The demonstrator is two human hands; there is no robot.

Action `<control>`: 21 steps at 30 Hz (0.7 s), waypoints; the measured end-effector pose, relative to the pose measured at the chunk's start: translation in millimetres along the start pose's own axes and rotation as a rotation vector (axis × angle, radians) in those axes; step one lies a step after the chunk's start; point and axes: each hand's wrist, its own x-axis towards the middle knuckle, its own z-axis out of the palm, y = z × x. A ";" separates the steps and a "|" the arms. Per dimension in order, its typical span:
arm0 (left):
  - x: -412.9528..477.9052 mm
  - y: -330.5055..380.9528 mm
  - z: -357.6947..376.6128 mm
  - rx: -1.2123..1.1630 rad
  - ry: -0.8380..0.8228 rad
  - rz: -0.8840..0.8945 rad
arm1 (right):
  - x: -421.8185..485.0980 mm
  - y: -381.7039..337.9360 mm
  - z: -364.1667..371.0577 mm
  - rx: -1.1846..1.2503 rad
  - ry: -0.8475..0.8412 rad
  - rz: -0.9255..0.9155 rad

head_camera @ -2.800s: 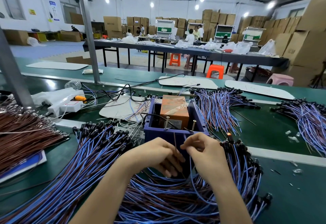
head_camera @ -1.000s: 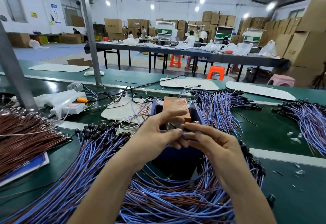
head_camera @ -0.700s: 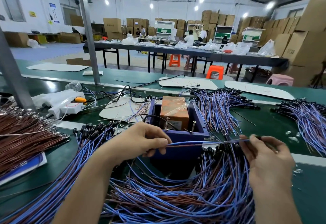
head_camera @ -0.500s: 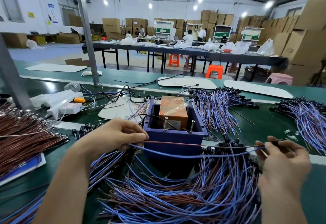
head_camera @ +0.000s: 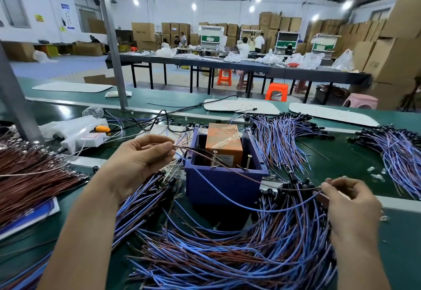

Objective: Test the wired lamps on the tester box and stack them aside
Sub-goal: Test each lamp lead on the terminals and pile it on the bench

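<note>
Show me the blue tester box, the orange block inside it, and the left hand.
blue tester box (head_camera: pixel 223 184), head view, front wall.
orange block (head_camera: pixel 224 142), head view, top face.
left hand (head_camera: pixel 139 162), head view, its middle.

Tester box (head_camera: pixel 224 183) stands on bench (head_camera: pixel 355 162) between wire heaps (head_camera: pixel 227 257).

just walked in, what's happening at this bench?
A person holds one wired lamp stretched between both hands in front of and over the purple tester box. The left hand pinches one end and the right hand pinches the other. Heaps of similar lamps lie around the box on the green bench.
</note>
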 end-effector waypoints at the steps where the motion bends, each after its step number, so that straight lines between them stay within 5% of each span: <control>1: -0.5 0.5 1.7 -0.019 -0.017 0.012 | -1.0 0.7 0.2 -0.116 -0.042 -0.020; 13: -18.1 -8.2 49.1 0.046 -0.261 0.085 | -44.1 -37.5 27.5 -0.841 -0.456 -0.169; 16: -23.6 -13.3 60.4 0.090 -0.282 0.111 | -61.5 -51.5 36.5 -0.515 -0.598 -0.288; 18: -26.4 -18.0 68.6 0.119 -0.273 0.141 | -77.9 -57.7 46.6 -0.163 -0.822 -0.197; 21: -27.3 -25.2 79.0 0.133 -0.217 0.180 | -90.4 -54.5 59.4 0.047 -0.769 -0.223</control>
